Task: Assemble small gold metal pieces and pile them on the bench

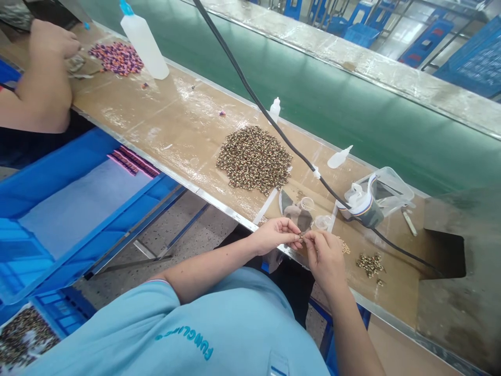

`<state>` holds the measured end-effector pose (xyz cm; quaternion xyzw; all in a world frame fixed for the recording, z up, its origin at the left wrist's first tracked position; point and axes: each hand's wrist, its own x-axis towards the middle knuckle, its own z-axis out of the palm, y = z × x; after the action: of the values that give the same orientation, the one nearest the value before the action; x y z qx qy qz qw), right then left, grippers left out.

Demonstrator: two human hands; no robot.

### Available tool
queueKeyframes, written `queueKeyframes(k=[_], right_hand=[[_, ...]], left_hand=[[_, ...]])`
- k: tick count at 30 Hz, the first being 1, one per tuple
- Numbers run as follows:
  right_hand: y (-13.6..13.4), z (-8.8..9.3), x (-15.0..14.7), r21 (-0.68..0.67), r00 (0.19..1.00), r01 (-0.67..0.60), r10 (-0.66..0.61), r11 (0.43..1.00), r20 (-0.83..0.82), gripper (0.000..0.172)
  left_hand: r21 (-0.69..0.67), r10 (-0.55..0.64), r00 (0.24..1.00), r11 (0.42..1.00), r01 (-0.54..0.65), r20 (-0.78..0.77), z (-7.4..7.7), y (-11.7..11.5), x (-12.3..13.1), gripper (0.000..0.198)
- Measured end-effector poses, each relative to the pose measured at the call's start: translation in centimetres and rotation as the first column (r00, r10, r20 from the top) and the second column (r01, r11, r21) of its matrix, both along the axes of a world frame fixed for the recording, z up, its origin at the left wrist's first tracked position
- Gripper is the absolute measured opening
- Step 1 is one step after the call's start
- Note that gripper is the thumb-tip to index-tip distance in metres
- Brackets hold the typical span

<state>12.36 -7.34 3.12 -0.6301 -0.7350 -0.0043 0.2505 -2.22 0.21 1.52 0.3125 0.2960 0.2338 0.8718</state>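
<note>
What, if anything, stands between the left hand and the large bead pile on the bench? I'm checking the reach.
Nothing stands in the way of the left hand reaching the large bead pile; only a flat white strip lies on the bench between them.

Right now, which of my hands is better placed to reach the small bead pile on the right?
Probably your right hand: it lies nearer the small pile of speckled beads than your left hand does, though both hands are pinching one tiny piece.
</note>
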Motion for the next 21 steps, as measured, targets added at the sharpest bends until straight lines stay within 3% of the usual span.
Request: queueKeyframes(k=[6,11,17,21], right_hand=[[-0.2,-0.2,-0.4,0.041,0.994,0.056,-0.052,0.998,-0.095,0.012],[-1.3,-1.1,-1.1,0.164,0.981,0.159,-0.137,0.974,-0.139,0.014],[-2.1,-1.7,-1.8,0.238,0.992,0.099,-0.077,0.966,-0.097,0.035],[-2.2,-1.6,-1.8,0.202,0.98,0.125,-0.089,0.971,-0.179,0.032]], left_hand=[[0.014,0.024,1.0,1.0,-0.025,0.002,-0.1,-0.1,0.0,0.043],[0.072,0.078,0.997,0.994,-0.079,0.009,-0.4,-0.6,0.1,0.041],[0.127,0.075,0.997,0.989,-0.074,-0.008,-0.3,-0.7,0.2,0.04],[0.17,0.077,0.997,0.983,-0.073,-0.017,-0.4,-0.9,0.3,0.039]])
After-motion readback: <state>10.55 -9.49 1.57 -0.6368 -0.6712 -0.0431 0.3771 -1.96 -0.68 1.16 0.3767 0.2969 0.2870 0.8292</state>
